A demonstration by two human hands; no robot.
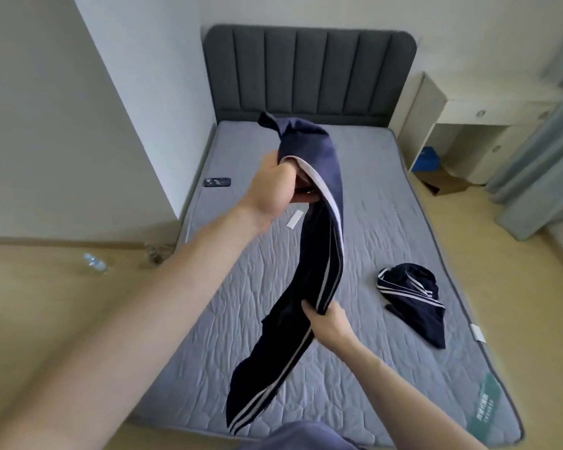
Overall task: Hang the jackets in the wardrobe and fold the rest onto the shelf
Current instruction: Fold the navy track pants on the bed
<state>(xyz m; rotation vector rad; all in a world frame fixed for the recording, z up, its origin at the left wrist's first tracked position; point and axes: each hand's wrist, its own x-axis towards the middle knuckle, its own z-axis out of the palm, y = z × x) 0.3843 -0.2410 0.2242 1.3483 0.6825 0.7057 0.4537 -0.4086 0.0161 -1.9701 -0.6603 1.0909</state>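
Observation:
A long navy garment with white side stripes (319,203) hangs in the air over the grey mattress (387,196). My left hand (275,186) grips its upper end, raised high. Lower down, my right hand (327,319) pinches the striped edge near the middle. The garment's lower end dangles toward the foot of the bed. A second navy garment with white stripes (411,300) lies crumpled on the right side of the mattress, apart from both hands.
A dark phone (217,182) lies at the mattress's left edge, a white tag (295,219) near it. A grey headboard (309,69) stands behind. A white desk (462,125) and curtain (540,157) are at right; a plastic bottle (95,264) lies on the floor at left.

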